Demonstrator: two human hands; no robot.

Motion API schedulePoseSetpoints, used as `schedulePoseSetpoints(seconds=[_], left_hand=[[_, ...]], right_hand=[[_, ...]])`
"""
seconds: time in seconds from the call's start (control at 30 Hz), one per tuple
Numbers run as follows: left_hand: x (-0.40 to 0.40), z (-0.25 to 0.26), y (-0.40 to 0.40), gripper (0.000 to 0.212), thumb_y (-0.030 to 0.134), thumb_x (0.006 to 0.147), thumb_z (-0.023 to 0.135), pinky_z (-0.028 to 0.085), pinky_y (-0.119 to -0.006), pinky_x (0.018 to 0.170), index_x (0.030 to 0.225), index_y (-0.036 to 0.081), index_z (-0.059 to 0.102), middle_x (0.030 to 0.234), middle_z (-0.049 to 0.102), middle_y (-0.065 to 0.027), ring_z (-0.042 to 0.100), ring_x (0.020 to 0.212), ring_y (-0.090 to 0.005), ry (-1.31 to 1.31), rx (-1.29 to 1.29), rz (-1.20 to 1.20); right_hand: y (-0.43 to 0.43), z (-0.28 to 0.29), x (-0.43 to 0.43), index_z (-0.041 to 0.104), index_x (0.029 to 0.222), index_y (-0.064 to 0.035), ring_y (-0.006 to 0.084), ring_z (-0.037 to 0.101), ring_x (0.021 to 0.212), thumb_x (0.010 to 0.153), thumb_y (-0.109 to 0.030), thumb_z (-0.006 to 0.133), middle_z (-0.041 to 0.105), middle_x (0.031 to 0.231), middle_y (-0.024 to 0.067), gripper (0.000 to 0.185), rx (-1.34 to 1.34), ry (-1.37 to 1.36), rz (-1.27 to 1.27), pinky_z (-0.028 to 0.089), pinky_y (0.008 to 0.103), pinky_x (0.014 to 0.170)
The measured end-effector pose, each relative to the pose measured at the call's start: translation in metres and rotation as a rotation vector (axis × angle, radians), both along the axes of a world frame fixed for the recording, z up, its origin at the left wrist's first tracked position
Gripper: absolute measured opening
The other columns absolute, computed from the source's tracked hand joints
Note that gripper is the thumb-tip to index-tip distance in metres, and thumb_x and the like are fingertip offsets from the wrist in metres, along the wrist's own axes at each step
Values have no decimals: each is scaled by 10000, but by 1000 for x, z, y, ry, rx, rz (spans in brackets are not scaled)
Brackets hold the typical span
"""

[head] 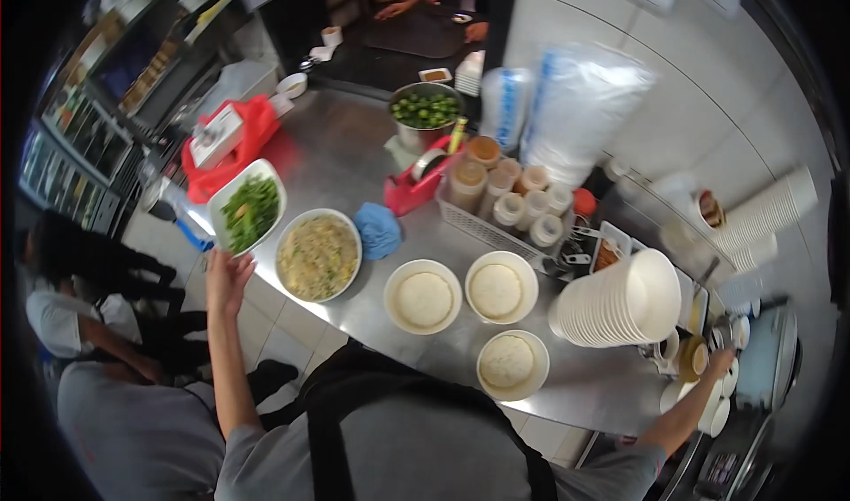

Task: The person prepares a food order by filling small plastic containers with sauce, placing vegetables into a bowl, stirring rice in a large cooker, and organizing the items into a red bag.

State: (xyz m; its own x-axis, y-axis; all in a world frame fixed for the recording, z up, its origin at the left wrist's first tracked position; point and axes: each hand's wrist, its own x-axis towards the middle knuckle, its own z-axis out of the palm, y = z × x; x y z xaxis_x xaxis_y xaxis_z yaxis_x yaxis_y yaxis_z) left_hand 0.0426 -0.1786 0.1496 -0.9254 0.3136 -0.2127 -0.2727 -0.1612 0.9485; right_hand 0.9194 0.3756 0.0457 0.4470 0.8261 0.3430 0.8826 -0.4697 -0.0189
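My left hand (228, 276) is at the near rim of a white dish of leafy greens (249, 205); whether its fingers grip the rim is unclear. Just right of that dish stands a round bowl of fried rice (319, 255), with a crumpled blue cloth (378, 230) beside it. Three white bowls of plain rice, a left one (423, 297), an upper one (501, 287) and a lower one (513, 365), stand before me. Far to the right, my right hand (720, 363) is among small cups and containers, next to a yellowish jar (693, 357); its fingers are too small and blurred to read.
A tall stack of white tubs (617, 302) lies tilted on the steel counter (352, 129). Behind are a basket of sauce bottles (485, 229), a red tape dispenser (415, 189), a metal pot of chopped greens (425, 112) and a red bag (255, 126). Co-workers stand at left; others' hands show beyond the opening.
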Motion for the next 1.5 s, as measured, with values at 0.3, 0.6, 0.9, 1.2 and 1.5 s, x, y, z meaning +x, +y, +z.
schedulePoseSetpoints(seconds=[0.3,0.6,0.9,1.2,1.5], left_hand=[[-84,-64,82,187,54,841,348,557,-316,615,1024,23,371,786,553,-149,586,655,-184,-67,33,-270],[-216,-146,113,270,74,850,350,558,-303,579,1118,37,360,765,573,-111,576,613,-149,-109,-11,-617],[-295,-163,116,397,109,885,345,548,-313,597,1272,117,254,786,561,-95,579,631,-142,-200,-97,-947],[-343,-170,128,394,87,879,326,520,-279,464,1272,83,300,752,583,-121,574,525,-143,189,-358,-1015],[-339,-146,165,382,63,844,348,519,-285,437,1214,45,439,769,617,-143,591,495,-162,469,-546,-1023]], right_hand=[[-143,250,-297,540,1084,39,207,574,894,917,-146,434,583,1041,144,271,1200,508,896,450,300,798],[-265,119,-689,536,1137,-27,255,587,951,854,-48,455,600,1045,158,295,-516,914,1543,434,312,839],[-285,-51,-800,574,946,-2,353,583,719,765,-156,587,602,766,196,238,-477,671,987,441,355,815],[-230,-26,-947,503,871,-13,405,578,769,720,-173,589,597,810,240,236,-129,677,1133,459,449,674],[-196,-64,-1097,638,956,-38,172,609,800,733,-58,612,654,820,76,225,-635,1071,1349,469,293,718]])
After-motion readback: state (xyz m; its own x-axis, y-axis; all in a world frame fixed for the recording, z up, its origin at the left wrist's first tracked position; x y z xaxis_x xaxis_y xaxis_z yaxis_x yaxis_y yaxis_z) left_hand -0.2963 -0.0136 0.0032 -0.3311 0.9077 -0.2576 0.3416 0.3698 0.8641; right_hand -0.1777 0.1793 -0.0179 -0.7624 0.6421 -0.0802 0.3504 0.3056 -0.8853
